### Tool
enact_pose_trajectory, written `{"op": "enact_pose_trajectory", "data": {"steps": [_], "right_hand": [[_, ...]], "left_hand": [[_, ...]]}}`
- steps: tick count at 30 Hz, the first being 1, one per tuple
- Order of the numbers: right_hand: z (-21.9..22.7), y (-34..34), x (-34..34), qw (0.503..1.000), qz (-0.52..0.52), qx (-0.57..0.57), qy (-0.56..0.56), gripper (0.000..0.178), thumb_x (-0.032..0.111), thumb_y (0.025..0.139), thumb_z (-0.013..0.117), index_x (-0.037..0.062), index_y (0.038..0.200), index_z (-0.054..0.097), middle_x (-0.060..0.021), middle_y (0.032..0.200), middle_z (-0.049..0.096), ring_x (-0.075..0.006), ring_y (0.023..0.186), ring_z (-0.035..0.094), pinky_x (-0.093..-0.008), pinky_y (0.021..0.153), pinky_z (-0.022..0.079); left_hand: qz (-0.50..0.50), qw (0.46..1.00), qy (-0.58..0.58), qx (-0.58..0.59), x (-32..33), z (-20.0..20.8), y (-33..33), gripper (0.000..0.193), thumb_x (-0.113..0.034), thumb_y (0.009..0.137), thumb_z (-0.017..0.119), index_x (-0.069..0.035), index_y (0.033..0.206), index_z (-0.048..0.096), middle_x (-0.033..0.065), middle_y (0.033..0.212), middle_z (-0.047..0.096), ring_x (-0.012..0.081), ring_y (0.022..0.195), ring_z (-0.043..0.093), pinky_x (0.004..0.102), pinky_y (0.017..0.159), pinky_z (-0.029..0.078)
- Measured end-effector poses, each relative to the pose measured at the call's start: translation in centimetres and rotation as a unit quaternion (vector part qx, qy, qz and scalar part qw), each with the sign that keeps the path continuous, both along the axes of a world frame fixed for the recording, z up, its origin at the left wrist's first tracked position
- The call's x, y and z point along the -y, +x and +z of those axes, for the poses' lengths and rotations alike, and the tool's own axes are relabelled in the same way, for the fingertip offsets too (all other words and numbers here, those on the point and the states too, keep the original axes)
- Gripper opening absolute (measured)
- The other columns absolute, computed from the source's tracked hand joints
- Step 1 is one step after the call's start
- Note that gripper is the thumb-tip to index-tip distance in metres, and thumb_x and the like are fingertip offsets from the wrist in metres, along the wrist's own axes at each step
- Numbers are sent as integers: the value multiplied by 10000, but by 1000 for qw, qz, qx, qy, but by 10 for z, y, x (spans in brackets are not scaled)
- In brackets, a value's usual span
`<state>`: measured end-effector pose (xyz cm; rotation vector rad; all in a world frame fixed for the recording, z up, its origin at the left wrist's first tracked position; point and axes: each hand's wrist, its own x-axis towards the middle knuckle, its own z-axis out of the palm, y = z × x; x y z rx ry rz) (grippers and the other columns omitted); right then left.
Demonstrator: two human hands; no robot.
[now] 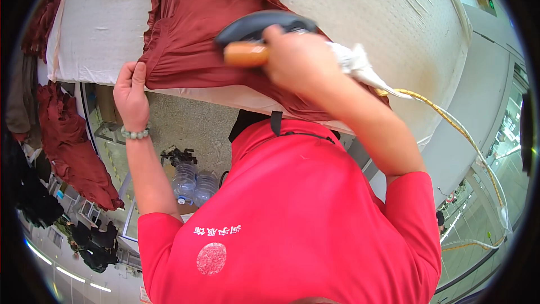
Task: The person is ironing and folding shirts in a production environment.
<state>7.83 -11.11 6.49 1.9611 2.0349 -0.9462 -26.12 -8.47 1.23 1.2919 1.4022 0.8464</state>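
Observation:
A dark red garment (194, 28) with gathered, wrinkled fabric lies across the padded board, its near edge hanging over the front. My left hand (133, 93) pinches the garment's near left edge between thumb and fingers. My right hand (301, 59) is wrapped round the orange handle of a steam iron (264, 25), blurred by motion. The iron's dark body is over the right part of the cloth; whether its plate touches the fabric, I cannot tell. A white cloth wrap (355, 62) covers the iron's rear, where the hose joins.
The white padded ironing board (371, 0) spans the top. A yellow-and-white hose (455, 124) loops down at the right. More dark red clothing (70, 141) hangs at the left. Clear plastic bottles (194, 186) stand on the floor below, between my left arm and body.

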Motion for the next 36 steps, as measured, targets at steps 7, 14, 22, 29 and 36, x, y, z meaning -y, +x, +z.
{"op": "enact_pose_trajectory", "data": {"steps": [7,14,22,29,36], "right_hand": [[14,-11,-3,998,-18,-51,-42,366,347,899,707,43,1092,647,-209,893,726,-423,845,697,-503,753,546],[3,-13,-26,993,-92,-29,62,434,389,904,707,50,1167,638,-223,898,722,-416,871,702,-503,769,542],[16,0,20,994,-51,-79,-63,507,395,898,715,40,1242,603,-232,959,719,-420,895,703,-489,778,547],[-12,194,62,928,-344,130,60,487,414,915,726,42,1222,665,-208,1034,730,-315,994,717,-405,843,533],[-28,305,128,874,-332,287,209,586,421,919,711,18,1324,581,-160,1165,697,-337,1017,669,-449,913,507]], "left_hand": [[-35,999,28,1,-3,4,6,183,-171,1042,616,-12,951,629,-85,811,524,17,739,396,181,644,316],[-23,998,51,41,7,9,1,187,-172,1043,612,-15,944,625,-83,810,513,20,738,389,183,646,306],[-20,999,38,21,4,6,0,180,-163,1042,610,-14,943,621,-86,811,505,18,737,388,185,651,295],[12,985,-12,170,-7,9,3,129,-118,1037,600,7,1008,618,-52,859,570,33,758,444,184,707,356],[-47,980,2,193,-28,42,37,124,-74,1025,589,25,1091,621,19,990,659,71,889,561,224,835,426]]}}
